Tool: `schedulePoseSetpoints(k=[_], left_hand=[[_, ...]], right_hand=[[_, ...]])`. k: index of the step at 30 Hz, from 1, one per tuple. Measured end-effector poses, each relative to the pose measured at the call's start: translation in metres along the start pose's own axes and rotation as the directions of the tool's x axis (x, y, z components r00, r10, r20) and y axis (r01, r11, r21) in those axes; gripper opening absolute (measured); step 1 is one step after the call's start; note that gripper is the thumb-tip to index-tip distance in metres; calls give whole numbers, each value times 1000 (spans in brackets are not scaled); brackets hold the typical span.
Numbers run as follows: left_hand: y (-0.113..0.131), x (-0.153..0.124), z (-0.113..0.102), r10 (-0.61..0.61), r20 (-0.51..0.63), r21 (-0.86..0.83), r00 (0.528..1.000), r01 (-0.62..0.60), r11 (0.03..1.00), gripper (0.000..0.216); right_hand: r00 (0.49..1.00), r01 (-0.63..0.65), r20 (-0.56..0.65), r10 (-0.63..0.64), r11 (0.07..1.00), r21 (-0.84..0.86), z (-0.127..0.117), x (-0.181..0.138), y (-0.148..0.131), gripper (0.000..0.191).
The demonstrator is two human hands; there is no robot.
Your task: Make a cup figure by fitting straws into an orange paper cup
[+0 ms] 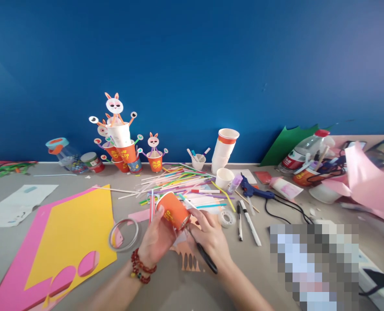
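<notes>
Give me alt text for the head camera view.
A person's left hand holds an orange paper cup; the right hand holds a black-handled tool near it. Behind are thin coloured sticks and cups bearing paper rabbits, before a blue wall.

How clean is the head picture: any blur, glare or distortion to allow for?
Head view: pixel blocks hide part of the lower right; the pink paper near the right edge looks stretched and soft; the blue wall pales toward purple at upper right; the orange cup reads fairly clearly.
</notes>
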State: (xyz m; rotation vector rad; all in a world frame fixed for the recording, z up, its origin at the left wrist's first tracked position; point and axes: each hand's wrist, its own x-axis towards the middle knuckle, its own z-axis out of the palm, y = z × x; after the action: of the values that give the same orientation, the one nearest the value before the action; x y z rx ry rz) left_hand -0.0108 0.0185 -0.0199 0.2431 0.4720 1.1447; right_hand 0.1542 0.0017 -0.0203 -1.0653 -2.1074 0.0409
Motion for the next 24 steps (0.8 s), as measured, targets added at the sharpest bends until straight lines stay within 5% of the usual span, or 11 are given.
schedulePoseSetpoints(k=[7,24], left_hand=[[-4,-3,5,-33,-171,46,985,42,998,30],[-13,-3,-3,-168,-80,-77,982,162,984,44]], right_hand=[[996,86,-6,-87,989,-119,10,-4,-5,8],[993,115,9,-116,993,34,14,1,-10,34]])
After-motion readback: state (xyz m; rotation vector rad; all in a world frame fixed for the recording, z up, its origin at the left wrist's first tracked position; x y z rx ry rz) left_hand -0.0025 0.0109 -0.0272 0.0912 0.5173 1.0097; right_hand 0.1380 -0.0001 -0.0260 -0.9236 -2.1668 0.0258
